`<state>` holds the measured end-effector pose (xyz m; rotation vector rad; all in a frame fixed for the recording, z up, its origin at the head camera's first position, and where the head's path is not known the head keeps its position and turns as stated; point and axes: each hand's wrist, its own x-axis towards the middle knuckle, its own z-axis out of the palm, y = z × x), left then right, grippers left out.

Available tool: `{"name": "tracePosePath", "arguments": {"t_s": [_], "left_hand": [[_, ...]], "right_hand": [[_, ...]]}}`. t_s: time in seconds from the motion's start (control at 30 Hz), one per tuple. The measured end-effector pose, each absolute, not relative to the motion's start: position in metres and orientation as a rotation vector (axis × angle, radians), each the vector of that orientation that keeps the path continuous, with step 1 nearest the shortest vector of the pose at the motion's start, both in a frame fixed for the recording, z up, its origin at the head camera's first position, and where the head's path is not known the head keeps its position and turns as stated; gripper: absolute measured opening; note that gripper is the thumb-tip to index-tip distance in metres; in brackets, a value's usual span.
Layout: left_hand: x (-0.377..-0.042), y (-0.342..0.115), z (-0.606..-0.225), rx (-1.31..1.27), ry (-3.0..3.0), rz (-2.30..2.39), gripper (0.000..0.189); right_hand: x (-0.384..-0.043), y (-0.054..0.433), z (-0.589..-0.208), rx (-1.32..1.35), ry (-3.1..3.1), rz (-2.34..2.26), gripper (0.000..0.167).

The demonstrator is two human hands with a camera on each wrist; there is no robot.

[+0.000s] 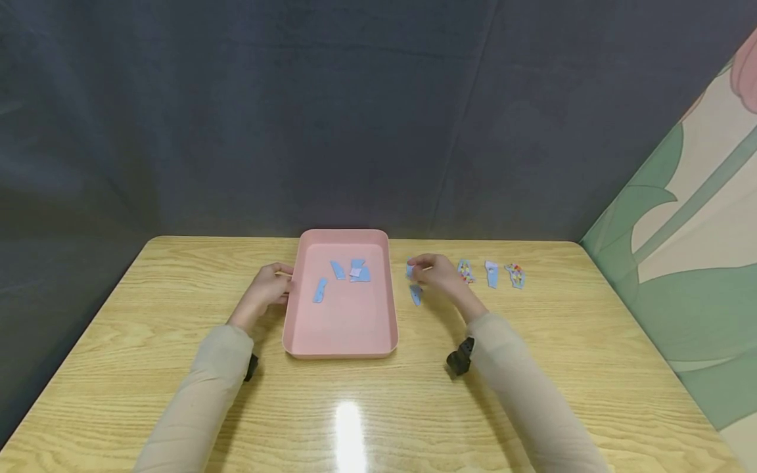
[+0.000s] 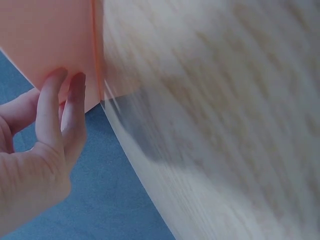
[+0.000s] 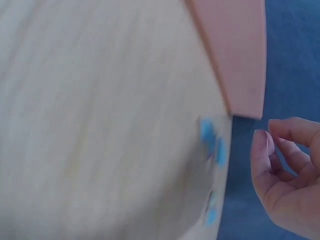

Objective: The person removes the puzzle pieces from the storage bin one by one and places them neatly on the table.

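My left hand [image 1: 269,287] is at the left side of a pink tray [image 1: 340,328]. Its fingertips [image 2: 76,82] touch the tray's outer wall in the left wrist view. Inside the tray lie several flat light-blue pieces [image 1: 320,290], one overlapped by a pale pinkish piece [image 1: 356,272]. Just right of the tray, my right hand [image 1: 436,270] hovers over the table with thumb and index tips close together. The right wrist view shows nothing between them. Beneath its fingertips lie a blue piece [image 1: 409,271] and a pointed blue piece [image 1: 416,295].
Farther right on the wooden table [image 1: 562,341] are two pieces with multicoloured patterns [image 1: 518,276] and a blue-and-lilac piece [image 1: 491,274]. A dark curtain [image 1: 355,118] hangs behind the table. A patterned wall [image 1: 698,263] stands at the right.
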<state>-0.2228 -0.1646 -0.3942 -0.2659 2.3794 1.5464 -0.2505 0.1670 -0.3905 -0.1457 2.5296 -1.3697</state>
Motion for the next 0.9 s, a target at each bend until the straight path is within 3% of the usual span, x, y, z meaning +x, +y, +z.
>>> {"name": "tracePosePath", "arguments": {"t_s": [0.3, 0.6, 0.9], "left_hand": [[-0.222, -0.164, -0.395, -0.269, 2.38, 1.536, 0.041], [-0.222, -0.163, -0.393, -0.28, 2.39, 1.522, 0.042], [-0.221, -0.164, -0.391, -0.263, 2.387, 1.534, 0.042]], "right_hand": [[-0.25, 0.116, -0.375, -0.235, 2.549, -1.395, 0.031], [-0.241, 0.063, -0.385, -0.373, 2.56, -1.341, 0.025], [-0.23, 0.026, -0.394, -0.247, 2.399, -1.427, 0.028]]}}
